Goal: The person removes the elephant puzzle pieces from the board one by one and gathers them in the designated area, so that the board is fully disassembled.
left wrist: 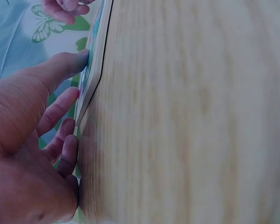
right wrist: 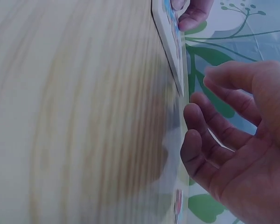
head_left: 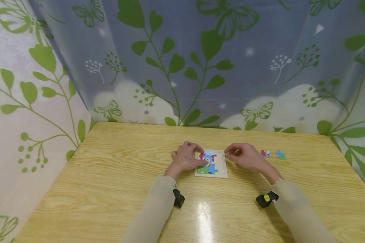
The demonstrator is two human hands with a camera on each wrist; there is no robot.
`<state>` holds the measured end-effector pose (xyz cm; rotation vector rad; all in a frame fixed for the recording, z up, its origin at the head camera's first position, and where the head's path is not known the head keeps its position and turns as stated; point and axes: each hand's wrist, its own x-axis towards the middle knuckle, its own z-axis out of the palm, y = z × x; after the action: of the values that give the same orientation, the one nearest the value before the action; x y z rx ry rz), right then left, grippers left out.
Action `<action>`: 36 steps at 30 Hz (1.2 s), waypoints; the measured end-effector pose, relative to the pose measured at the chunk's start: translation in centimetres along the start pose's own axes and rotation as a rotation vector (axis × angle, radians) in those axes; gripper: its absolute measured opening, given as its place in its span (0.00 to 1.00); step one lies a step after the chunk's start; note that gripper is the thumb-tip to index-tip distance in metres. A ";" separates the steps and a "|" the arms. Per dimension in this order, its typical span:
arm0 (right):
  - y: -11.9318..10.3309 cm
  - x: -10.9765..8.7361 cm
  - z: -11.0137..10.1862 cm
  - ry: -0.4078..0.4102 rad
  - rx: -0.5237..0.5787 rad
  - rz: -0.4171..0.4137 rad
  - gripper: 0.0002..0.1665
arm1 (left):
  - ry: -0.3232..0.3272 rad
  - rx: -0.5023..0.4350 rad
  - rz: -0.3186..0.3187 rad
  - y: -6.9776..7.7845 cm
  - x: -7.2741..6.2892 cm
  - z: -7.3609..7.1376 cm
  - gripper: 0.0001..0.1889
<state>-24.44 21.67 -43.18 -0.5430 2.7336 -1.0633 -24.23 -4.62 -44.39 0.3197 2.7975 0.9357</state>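
A square jigsaw puzzle in a pale wooden frame (head_left: 211, 175) lies on the table, with joined pieces showing a blue cartoon animal at its left and bare wood at its right. My left hand (head_left: 187, 158) rests on the frame's left side, the thumb lying across the pieces and the other fingers around the upper left corner. At the upper right corner is my right hand (head_left: 244, 156), its fingers loosely bent; the right wrist view shows nothing between them. To the right of that hand lie a red-and-white puzzle piece (head_left: 266, 154) and a blue-and-green puzzle piece (head_left: 281, 155).
The wooden table (head_left: 115, 189) reaches back to a patterned curtain (head_left: 182, 60) with leaves and butterflies. Similar cloth (head_left: 24, 108) hangs along the left side. Each wrist carries a small black camera (head_left: 178, 198).
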 end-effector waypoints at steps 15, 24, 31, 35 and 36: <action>-0.9 1.7 1.4 -0.028 -0.012 0.009 0.10 | -0.008 -0.005 -0.013 0.1 0.1 -0.2 0.19; -1.1 2.3 2.0 -0.029 -0.042 0.002 0.09 | -0.011 -0.004 -0.006 -0.1 0.2 -0.2 0.19; -1.5 2.5 2.3 -0.043 -0.048 0.009 0.09 | -0.025 -0.012 -0.006 0.1 0.2 -0.3 0.19; -1.4 2.7 2.5 -0.049 -0.043 0.022 0.09 | -0.024 -0.005 -0.009 0.1 0.3 -0.2 0.19; -1.4 2.7 2.6 -0.050 -0.044 0.027 0.09 | -0.023 -0.004 -0.010 0.0 0.3 -0.2 0.19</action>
<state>-25.84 18.06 -44.15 -0.5308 2.7186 -0.9729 -24.54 -4.61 -44.27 0.3138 2.7732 0.9290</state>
